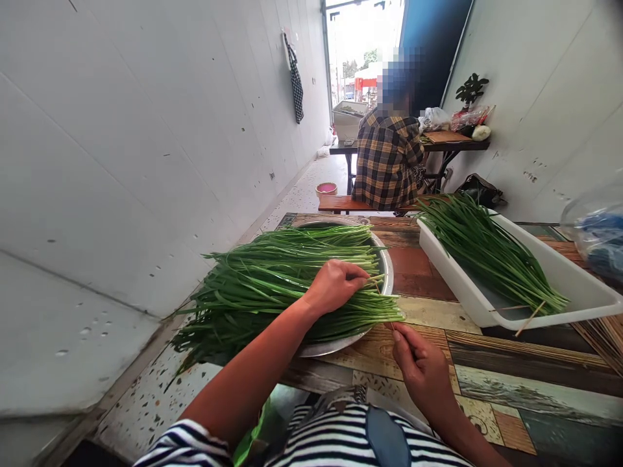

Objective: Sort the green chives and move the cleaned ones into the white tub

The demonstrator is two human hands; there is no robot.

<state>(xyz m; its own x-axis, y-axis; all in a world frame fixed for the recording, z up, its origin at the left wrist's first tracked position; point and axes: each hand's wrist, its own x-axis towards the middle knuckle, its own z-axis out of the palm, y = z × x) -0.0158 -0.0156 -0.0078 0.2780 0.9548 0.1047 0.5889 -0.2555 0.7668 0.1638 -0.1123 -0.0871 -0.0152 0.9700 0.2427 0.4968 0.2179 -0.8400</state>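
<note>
A large heap of long green Chinese chives [272, 279] lies across a round metal basin [388, 259], pale stalk ends to the right and leaves hanging over the left side. My left hand [335, 285] reaches over the heap, thumb and fingers pinched on chive stalks near their cut ends. Just right of the basin, my right hand [421, 363] is closed on a thin bamboo skewer [392, 326] at the nearest stalk ends. Part of the skewer is hidden among stalks and fingers. More chives [491, 246] lie in a white plastic tray [452, 279], a skewer [530, 319] across their stalk ends.
Loose bamboo skewers [603, 344] lie on the wood-patterned table [516, 370] at the right, near a clear plastic container [596, 220]. Ahead, a person in a plaid shirt [387, 159] sits on a bench [335, 203] at another table. A white wall [146, 162] runs along the left.
</note>
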